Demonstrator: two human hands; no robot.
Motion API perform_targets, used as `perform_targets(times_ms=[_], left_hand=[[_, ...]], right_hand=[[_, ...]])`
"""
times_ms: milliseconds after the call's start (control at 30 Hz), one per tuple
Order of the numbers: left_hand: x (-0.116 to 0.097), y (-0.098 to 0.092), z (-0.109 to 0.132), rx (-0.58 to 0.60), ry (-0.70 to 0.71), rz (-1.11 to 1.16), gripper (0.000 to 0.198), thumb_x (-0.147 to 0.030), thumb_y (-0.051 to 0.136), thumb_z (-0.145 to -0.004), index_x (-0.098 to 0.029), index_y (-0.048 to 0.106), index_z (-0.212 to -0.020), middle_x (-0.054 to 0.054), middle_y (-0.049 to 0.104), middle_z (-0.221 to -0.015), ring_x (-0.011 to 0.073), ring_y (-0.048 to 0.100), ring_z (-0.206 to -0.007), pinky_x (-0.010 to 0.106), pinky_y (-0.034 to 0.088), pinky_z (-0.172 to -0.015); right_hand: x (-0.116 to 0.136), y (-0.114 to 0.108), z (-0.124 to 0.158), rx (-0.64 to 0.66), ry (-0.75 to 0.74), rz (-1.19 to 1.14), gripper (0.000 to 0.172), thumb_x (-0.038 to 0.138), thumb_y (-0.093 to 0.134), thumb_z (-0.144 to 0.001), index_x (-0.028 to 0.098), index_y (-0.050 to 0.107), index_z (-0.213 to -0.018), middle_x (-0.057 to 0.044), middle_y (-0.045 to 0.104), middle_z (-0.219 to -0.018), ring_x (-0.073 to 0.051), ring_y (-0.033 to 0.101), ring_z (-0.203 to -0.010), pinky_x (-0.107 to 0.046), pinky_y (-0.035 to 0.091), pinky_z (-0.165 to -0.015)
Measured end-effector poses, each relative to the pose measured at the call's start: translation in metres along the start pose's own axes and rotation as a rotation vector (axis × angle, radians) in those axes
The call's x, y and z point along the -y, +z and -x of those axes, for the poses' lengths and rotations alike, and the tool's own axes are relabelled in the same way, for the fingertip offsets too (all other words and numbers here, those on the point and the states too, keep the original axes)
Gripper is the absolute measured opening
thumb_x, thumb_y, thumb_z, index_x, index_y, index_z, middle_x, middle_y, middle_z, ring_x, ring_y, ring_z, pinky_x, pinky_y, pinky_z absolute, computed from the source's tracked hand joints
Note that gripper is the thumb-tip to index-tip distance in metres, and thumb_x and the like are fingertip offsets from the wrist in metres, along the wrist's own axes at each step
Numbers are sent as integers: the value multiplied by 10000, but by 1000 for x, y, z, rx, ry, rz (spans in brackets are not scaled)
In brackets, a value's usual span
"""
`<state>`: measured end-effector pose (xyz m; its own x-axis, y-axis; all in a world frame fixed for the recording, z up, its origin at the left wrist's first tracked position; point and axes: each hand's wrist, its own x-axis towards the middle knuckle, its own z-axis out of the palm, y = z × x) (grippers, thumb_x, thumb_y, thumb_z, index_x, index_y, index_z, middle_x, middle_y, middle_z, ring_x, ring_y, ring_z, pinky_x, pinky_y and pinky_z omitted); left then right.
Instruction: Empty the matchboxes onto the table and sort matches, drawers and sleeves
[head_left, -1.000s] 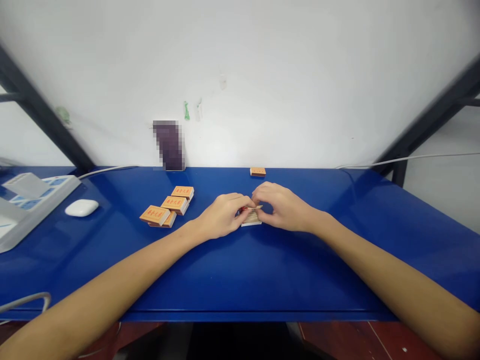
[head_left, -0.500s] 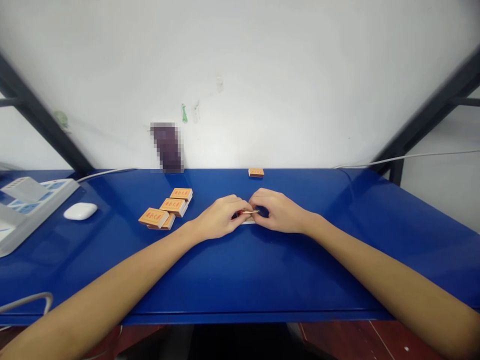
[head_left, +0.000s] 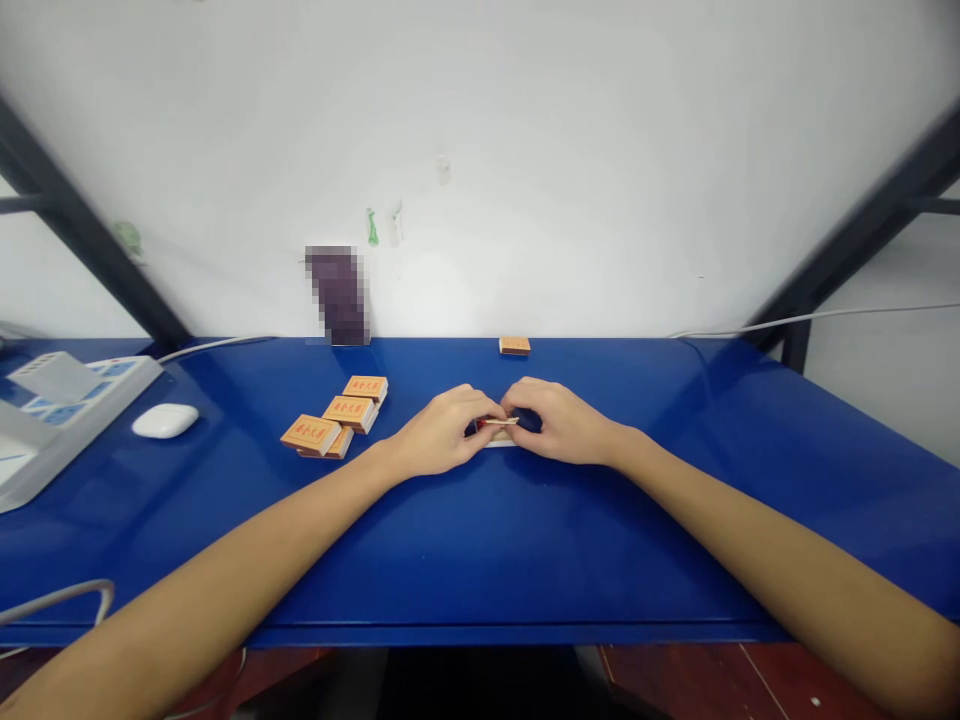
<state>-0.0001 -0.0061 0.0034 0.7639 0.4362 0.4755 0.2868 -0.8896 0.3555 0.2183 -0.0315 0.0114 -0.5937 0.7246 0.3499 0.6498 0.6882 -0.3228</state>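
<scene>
A white wall (head_left: 600,170) fills the view at twelve o'clock, evenly lit and softly shaded toward its upper corners. A green mark (head_left: 372,227) shows on it near eleven, with a pale smudge (head_left: 442,168) closer to twelve (what either is, it is too small to tell). Dark bars slope down to the back of the table, one (head_left: 101,245) at ten and one (head_left: 862,210) at two. The table (head_left: 420,560) is blue and glossy, its straight front edge crossing at six. Below it, reddish-brown floor (head_left: 675,675) shows at five and seven, with black shadow between.
</scene>
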Motion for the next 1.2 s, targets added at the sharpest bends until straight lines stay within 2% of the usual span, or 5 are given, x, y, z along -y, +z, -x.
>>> perform_targets(times_ms=[167,467,667,900,1200], left_hand=[[0,1,0,-13,-19,-77,170,-239,512,-940,-183,668,-980,43,679,-885,168,598,-824,309,476,-778],[-5,-2,-1,5,-29,-140,212,-238,535,-885,-180,660,-1047,41,645,-876,182,577,-809,321,463,-775],[-5,-1,-1,24,-40,-152,193,-299,598,-846,-184,653,-990,40,641,-931,188,584,-845,324,466,-790],[-2,2,-1,8,-82,-187,211,-269,581,-865,-193,643,-1052,38,635,-1004,183,579,-862,340,468,-829],[-5,1,-1,-3,-108,-222,193,-255,559,-887,-185,661,-1035,49,602,-959,191,527,-846,343,462,-804]], right_hand=[[-1,-2,0,-10,16,-41,63,260,570,-845,212,606,-863,-36,663,-858,-196,581,-790,-334,455,-731],[-3,-2,-1,-22,11,-91,169,108,465,-767,212,586,-822,-29,657,-836,-197,576,-798,-340,451,-772],[-4,0,-1,-37,32,-94,126,140,492,-786,209,592,-816,-25,645,-817,-183,574,-744,-317,447,-723],[-6,2,-2,-84,17,-96,155,120,472,-783,199,602,-811,-22,661,-809,-170,585,-735,-302,450,-717],[-11,6,-2,-118,40,-102,93,183,512,-845,196,604,-833,-19,662,-814,-155,584,-712,-282,444,-674]])
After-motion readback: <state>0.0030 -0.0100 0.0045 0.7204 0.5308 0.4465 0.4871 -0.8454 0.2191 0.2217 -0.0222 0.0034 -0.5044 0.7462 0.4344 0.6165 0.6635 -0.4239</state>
